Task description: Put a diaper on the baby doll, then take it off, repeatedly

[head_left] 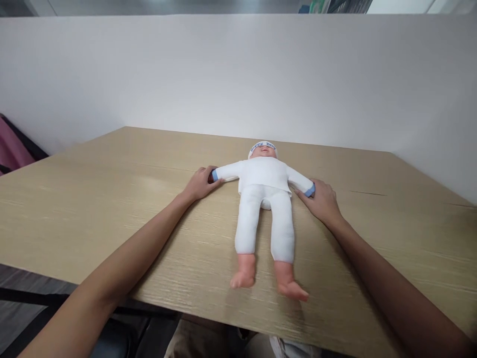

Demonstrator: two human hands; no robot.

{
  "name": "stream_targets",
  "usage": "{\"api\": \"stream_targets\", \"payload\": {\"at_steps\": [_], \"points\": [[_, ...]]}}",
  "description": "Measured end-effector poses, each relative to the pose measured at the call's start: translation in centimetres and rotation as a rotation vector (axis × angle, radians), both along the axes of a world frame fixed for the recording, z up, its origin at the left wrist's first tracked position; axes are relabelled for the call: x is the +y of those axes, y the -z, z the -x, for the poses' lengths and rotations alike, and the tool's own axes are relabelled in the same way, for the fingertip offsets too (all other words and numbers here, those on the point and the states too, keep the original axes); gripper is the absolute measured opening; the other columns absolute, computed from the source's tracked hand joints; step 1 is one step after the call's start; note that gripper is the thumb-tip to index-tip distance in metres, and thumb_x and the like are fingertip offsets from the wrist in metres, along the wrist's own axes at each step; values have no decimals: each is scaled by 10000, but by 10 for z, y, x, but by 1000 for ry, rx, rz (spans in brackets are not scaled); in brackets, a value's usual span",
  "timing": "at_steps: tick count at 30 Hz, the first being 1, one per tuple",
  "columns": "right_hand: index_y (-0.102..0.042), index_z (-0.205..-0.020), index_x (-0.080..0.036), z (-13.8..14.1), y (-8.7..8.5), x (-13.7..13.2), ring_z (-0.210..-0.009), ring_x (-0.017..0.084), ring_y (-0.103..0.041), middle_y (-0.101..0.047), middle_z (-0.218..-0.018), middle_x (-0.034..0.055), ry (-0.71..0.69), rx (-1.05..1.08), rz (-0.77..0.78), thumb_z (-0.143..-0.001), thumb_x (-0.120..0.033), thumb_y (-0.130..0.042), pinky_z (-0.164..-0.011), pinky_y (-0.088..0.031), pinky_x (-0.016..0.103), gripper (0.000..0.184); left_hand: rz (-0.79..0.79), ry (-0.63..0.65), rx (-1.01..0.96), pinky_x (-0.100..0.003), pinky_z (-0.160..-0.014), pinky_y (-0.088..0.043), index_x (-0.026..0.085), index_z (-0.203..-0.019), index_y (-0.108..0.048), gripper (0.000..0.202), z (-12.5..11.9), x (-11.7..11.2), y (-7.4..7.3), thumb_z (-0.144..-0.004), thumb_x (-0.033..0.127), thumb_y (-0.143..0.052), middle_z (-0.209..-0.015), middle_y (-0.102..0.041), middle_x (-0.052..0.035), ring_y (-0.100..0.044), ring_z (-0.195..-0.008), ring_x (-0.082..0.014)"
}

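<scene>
A baby doll (265, 174) in a white top and white trousers lies on its back on the wooden table (179, 268). Its arms are spread wide, its bare feet point toward me, and a white cap with blue lettering covers its head. My left hand (201, 183) is closed round the end of the doll's arm on the left, at the blue cuff. On the other side, my right hand (323, 199) grips the opposite arm at its blue cuff. Both of the doll's hands are mostly hidden by my fingers.
A plain white partition (231, 74) rises behind the table's far edge. Pink cloth (13, 146) shows at the far left. Below the near edge are a dark chair (115, 338) and my legs in beige trousers (197, 338).
</scene>
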State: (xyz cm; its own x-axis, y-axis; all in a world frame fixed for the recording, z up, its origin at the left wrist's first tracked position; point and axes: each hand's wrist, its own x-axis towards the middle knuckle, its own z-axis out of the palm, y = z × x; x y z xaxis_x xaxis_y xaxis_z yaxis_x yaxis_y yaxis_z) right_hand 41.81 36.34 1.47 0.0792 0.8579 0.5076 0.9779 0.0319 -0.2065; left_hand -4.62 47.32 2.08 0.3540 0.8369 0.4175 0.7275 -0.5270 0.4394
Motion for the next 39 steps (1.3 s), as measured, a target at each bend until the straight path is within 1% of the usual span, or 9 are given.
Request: {"api": "stream_targets", "payload": {"at_steps": [7, 14, 17, 20, 24, 27, 30, 34, 39], "points": [[-628, -1464, -123, 9, 9, -23, -1282, 430, -584, -705, -1407, 257, 64, 41, -99, -977, -560, -618, -1102, -463, 548, 654, 0, -43, -14, -548, -1166, -512, 146, -1379, -692, 576, 10, -21, 7, -1003, 577, -615, -1321, -769, -187, -630, -1307, -392], [-627, -1352, -105, 42, -1, -64, -1312, 441, -561, -680, -1391, 303, 77, 227, -198, -911, -439, -627, -1186, -414, 633, 553, -48, -199, -156, -618, -1278, -406, 141, -1449, -615, 560, 6, -85, -9, -960, 405, -684, -1531, -656, -228, -525, -1476, -422], [-622, -1281, -156, 70, -15, -99, -1258, 409, -612, -715, -1315, 264, 48, 297, -249, -938, -394, -586, -1167, -445, 632, 419, -95, -252, -248, -595, -1253, -436, 169, -1421, -605, 449, -6, -150, -24, -1036, 400, -595, -1479, -674, -210, -557, -1430, -390], [-623, -1255, -210, 105, -24, -166, -1171, 351, -680, -739, -1293, 204, -4, 369, -291, -1011, -408, -545, -1104, -530, 564, 323, -153, -283, -375, -560, -1211, -479, 218, -1419, -582, 412, -25, -252, -24, -1134, 473, -429, -1455, -665, -188, -575, -1398, -350], [-704, -1196, -304, 142, -2, -289, -1090, 341, -738, -789, -1153, 122, -162, 415, -297, -1069, -420, -602, -1026, -590, 543, 200, 94, -36, -650, -506, -1019, -557, 287, -1026, -684, 445, -45, -392, 13, -1139, 612, -402, -1037, -725, -127, -680, -1066, -330], [-745, -1119, -347, 146, 42, -365, -998, 337, -770, -812, -1030, 73, -362, 428, -184, -1033, -319, -675, -936, -619, 530, 114, 448, 138, -587, -455, -899, -544, 273, -929, -667, 483, -58, -445, 52, -1127, 654, -444, -931, -716, -107, -678, -935, -303], [-756, -1117, -326, 135, 91, -401, -940, 332, -762, -804, -1024, 80, -184, 597, -69, -1029, -432, -702, -889, -632, 523, 148, 682, 65, -538, -423, -927, -532, 255, -979, -613, 485, -68, -452, 87, -1098, 702, -467, -998, -744, -97, -710, -986, -297], [-750, -1125, -283, 126, 138, -410, -986, 329, -788, -812, -1050, 84, 83, 932, 161, -951, -780, -674, -905, -657, 484, 532, 924, 76, -389, -431, -1026, -524, 241, -1031, -626, 564, -81, -437, 123, -989, 798, -550, -1104, -797, -111, -742, -1096, -329], [-723, -1005, -272, 140, 153, -403, -930, 300, -767, -774, -923, 39, 2, 1084, 444, -857, -929, -653, -875, -632, 448, 677, 1113, 217, -472, -477, -1130, -537, 190, -1205, -746, 741, -104, -431, 137, -874, 849, -672, -1304, -816, -159, -742, -1274, -390]]}}
